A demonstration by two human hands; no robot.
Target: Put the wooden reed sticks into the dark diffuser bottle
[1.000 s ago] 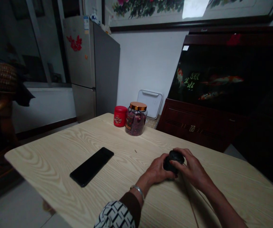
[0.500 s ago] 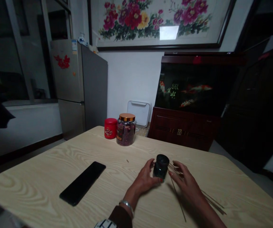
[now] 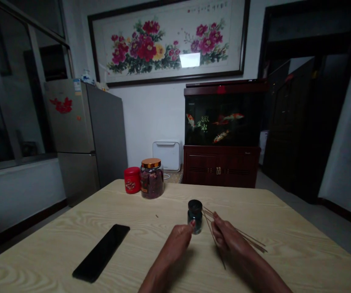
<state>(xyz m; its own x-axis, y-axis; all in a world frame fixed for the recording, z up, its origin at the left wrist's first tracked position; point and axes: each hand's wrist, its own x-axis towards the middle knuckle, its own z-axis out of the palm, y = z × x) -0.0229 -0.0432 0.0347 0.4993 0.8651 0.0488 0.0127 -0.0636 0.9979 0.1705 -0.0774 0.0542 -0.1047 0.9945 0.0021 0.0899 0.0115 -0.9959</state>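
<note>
A small dark bottle with a black cap [image 3: 195,215] stands upright on the pale wooden table [image 3: 71,228]. My left hand [image 3: 177,240] touches the bottle's left side with its fingertips curled round it. My right hand [image 3: 226,236] lies just right of the bottle with its fingers closed on a bundle of thin wooden sticks [image 3: 248,240]. The sticks fan out toward the bottle and trail off to the right over the tabletop.
A black phone [image 3: 101,252] lies flat at the left. A red tin [image 3: 132,180] and a glass jar with a copper lid [image 3: 151,178] stand at the far edge. Beyond the table are a fridge [image 3: 84,134] and a fish tank [image 3: 221,122] on a cabinet.
The view has tilted up and back. My right hand has come off the bottle's cap and closed on the sticks. My left hand has stayed at the bottle.
</note>
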